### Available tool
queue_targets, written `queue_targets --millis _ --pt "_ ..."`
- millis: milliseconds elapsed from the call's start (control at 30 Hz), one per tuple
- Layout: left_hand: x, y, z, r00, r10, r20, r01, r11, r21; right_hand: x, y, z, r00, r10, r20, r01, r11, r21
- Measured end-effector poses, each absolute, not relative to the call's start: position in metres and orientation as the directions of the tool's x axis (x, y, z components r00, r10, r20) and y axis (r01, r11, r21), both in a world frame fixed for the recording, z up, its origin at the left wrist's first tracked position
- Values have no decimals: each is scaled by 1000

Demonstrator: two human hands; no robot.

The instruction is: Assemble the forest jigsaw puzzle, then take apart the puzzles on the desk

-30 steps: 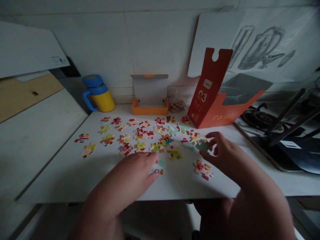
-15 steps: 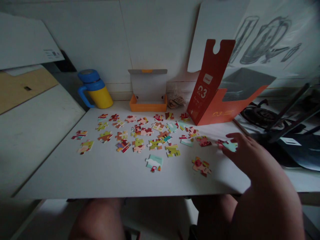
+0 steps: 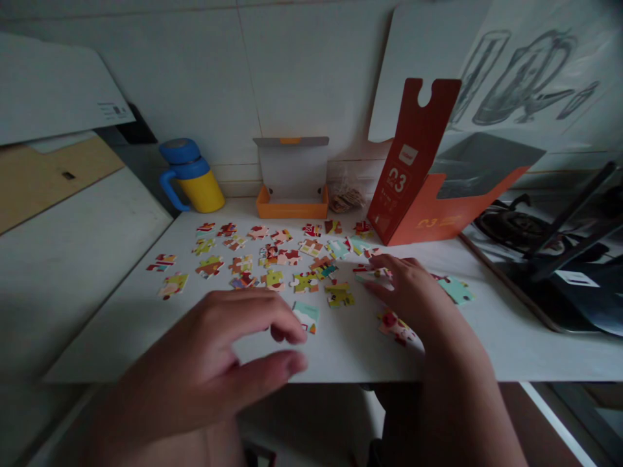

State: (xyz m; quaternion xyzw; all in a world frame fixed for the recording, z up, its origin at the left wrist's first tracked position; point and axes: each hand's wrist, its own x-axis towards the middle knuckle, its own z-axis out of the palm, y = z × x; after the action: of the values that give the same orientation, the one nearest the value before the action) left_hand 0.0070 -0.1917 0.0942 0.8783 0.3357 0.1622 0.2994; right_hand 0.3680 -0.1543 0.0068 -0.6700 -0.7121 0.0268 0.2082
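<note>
My left hand [image 3: 238, 340] hovers over the near edge of the white table, thumb and curled fingers apart, with nothing in it. Just beyond its fingertips lies a teal-and-white jigsaw piece [image 3: 307, 314]. My right hand [image 3: 406, 282] reaches over the right part of the spread, thumb and fingers apart around a spot by a red-and-white jigsaw piece [image 3: 361, 268], partly covering the pieces there. Beneath its wrist side lies a pink-and-red jigsaw piece [image 3: 392, 322]. A teal jigsaw piece [image 3: 456, 290] lies to the right of the hand, and a green one [image 3: 340, 295] to its left.
More jigsaw pieces [image 3: 209, 266] are spread across the white table [image 3: 121, 331]. Behind them stand a blue-and-yellow jug [image 3: 202, 188], an open orange box [image 3: 292, 209], a plastic bag [image 3: 346, 196] and a tall red-orange carton [image 3: 418, 201]. A black stove [image 3: 530, 272] sits at right.
My left hand has come into view from the lower left. My right hand has moved left from the teal piece at the right, leaving it on the table. The view has shifted slightly.
</note>
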Motion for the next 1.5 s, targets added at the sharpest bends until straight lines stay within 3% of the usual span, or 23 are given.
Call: queue_targets --millis 100,200,533,800,1200,1367,1500 --pt "41 -155 77 634 772 -53 707 -550 444 370 -153 4 -18 977 213 945 87 -317" --pt "53 -139 53 606 782 -146 762 -519 387 371 -153 4 -14 976 219 947 83 -311" --pt "71 -138 48 660 721 -214 728 -542 419 369 -152 -1 51 977 206 933 27 -360" --pt "82 -127 44 678 681 -277 700 -482 527 367 -155 -1 121 981 154 916 -50 -398" --pt "83 -123 40 680 683 -267 683 -458 569 361 -154 6 42 986 163 906 31 -423" --pt "82 -121 35 681 679 -276 684 -454 571 353 -157 17 36 988 152 874 43 -484" --pt "81 -120 32 684 682 -259 679 -466 567 350 -163 25 42 990 138 796 51 -603"
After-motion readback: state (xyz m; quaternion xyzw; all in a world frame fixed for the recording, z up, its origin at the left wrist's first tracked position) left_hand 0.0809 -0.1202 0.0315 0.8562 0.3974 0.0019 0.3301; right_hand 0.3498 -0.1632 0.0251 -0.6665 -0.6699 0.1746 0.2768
